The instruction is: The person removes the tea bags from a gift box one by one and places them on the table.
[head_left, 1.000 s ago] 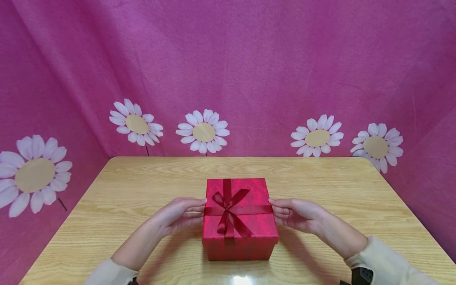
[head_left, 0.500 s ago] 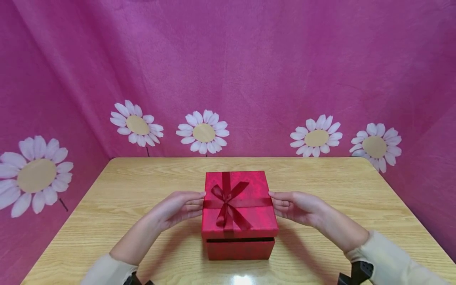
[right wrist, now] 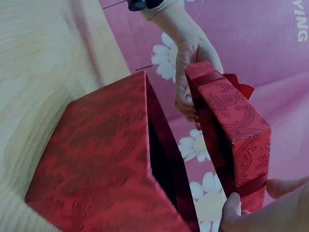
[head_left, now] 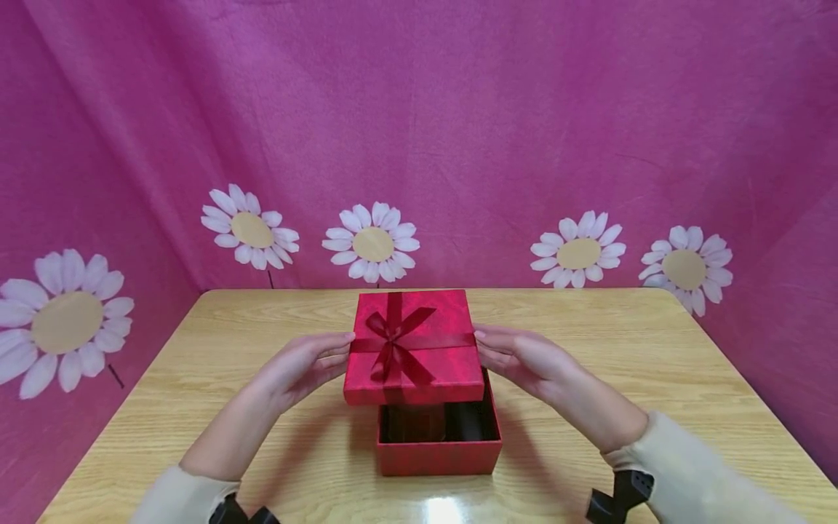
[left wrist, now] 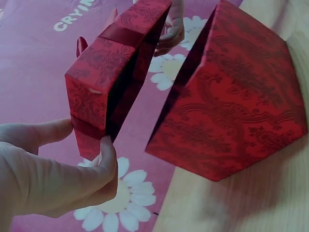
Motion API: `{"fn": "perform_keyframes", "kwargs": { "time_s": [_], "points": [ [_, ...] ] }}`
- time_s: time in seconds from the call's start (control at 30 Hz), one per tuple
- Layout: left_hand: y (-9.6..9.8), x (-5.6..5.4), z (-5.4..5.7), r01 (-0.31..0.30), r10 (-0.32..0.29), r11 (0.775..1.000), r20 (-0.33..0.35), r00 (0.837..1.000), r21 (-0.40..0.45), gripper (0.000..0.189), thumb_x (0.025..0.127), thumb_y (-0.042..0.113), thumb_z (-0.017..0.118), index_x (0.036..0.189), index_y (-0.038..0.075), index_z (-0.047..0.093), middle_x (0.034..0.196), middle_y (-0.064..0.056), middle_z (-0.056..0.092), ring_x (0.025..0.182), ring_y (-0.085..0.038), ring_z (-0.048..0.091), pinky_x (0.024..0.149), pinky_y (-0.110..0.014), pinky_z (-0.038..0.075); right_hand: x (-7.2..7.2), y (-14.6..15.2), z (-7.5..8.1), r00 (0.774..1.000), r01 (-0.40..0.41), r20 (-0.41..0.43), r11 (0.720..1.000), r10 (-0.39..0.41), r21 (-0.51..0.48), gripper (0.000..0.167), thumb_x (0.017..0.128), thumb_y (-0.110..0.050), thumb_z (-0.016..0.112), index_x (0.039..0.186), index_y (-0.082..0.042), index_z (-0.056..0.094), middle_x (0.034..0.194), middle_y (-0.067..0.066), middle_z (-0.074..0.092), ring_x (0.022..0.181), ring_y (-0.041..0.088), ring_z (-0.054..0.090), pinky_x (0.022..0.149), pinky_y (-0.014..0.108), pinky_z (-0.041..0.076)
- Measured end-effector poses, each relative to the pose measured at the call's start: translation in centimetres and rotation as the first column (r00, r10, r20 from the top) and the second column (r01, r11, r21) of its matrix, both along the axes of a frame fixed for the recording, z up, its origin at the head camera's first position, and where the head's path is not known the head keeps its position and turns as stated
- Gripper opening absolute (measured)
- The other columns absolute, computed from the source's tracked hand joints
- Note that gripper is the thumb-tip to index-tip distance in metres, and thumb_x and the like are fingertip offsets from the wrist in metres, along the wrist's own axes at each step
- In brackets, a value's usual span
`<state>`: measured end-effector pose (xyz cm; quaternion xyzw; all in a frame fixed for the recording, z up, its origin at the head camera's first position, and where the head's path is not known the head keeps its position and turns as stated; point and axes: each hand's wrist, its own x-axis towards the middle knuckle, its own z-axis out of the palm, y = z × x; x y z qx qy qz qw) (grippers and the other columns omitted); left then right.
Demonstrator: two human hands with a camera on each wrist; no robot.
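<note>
red patterned lid (head_left: 435,364) with dark red bow (head_left: 394,335): centre of the head frame, higher and slightly left of the red box base (head_left: 439,459); a gap parts the two in both wrist views. left hand (head_left: 308,370): pinches the lid's left side between thumb and fingers. right hand (head_left: 527,362): pinches the opposite side likewise. box base: lower centre, on a wooden table (head_left: 177,378), interior dark. pink cloth (head_left: 458,109) with white daisies (head_left: 374,244): upper frame.

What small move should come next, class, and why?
Probably carry the lid farther left, clear of the box: left hand and right hand grip its opposite sides, and it is raised, offset left, but partly overlaps the open box in the head view.
</note>
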<state>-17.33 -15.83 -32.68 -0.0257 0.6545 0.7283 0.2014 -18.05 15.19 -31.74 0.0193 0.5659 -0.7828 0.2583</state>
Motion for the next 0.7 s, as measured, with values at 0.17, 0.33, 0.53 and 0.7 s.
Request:
{"fn": "perform_keyframes", "kwargs": {
  "time_s": [0.17, 0.33, 0.53, 0.7],
  "points": [
    [-1.5, 0.0, 0.1, -0.021, 0.022, 1.0, -0.028, 0.999, 0.017, 0.056, 0.099, 0.019, 0.049, 0.143, -0.011, 0.033, 0.11, 0.003, 0.065, 0.102, -0.005, 0.063, 0.09, -0.018, 0.055, 0.0, -2.0, 0.5, 0.998, 0.038, -0.045, 0.995, -0.033, 0.096, 0.053, 0.099, -0.007, 0.047, 0.147, 0.006, 0.029, 0.153, 0.022, 0.034, 0.11, 0.011, 0.06, 0.111, 0.035, 0.037],
    [-3.2, -0.1, -0.4, -0.066, 0.066, 0.998, -0.042, 0.997, 0.017, 0.058, 0.099, 0.022, 0.05, 0.145, -0.009, 0.031, 0.124, -0.004, 0.059, 0.11, -0.01, 0.059, 0.091, -0.017, 0.054, -0.1, -4.2, 0.5, 0.993, 0.075, -0.096, 0.988, -0.062, 0.137, 0.049, 0.098, -0.007, 0.05, 0.143, 0.004, 0.038, 0.149, 0.022, 0.041, 0.108, 0.011, 0.061, 0.109, 0.035, 0.041],
    [-5.7, 0.2, -0.9, -0.102, 0.101, 0.995, -0.053, 0.993, -0.005, 0.06, 0.1, 0.024, 0.049, 0.147, -0.006, 0.027, 0.124, 0.0, 0.057, 0.107, -0.004, 0.059, 0.09, -0.015, 0.053, -0.2, -7.3, -0.1, 0.98, 0.14, -0.162, 0.98, -0.117, 0.139, 0.045, 0.095, -0.005, 0.054, 0.138, 0.006, 0.047, 0.142, 0.023, 0.048, 0.103, 0.011, 0.063, 0.109, 0.039, 0.043],
    [-7.7, 0.4, -1.2, -0.155, 0.154, 0.988, -0.058, 0.986, -0.014, 0.063, 0.1, 0.022, 0.049, 0.147, -0.009, 0.022, 0.102, 0.013, 0.065, 0.095, 0.003, 0.063, 0.085, -0.013, 0.054, 0.1, -10.0, -0.8, 0.965, 0.19, -0.209, 0.974, -0.161, 0.124, 0.041, 0.093, -0.002, 0.057, 0.133, 0.005, 0.052, 0.135, 0.024, 0.055, 0.108, 0.018, 0.065, 0.108, 0.041, 0.045]
  ]
}}
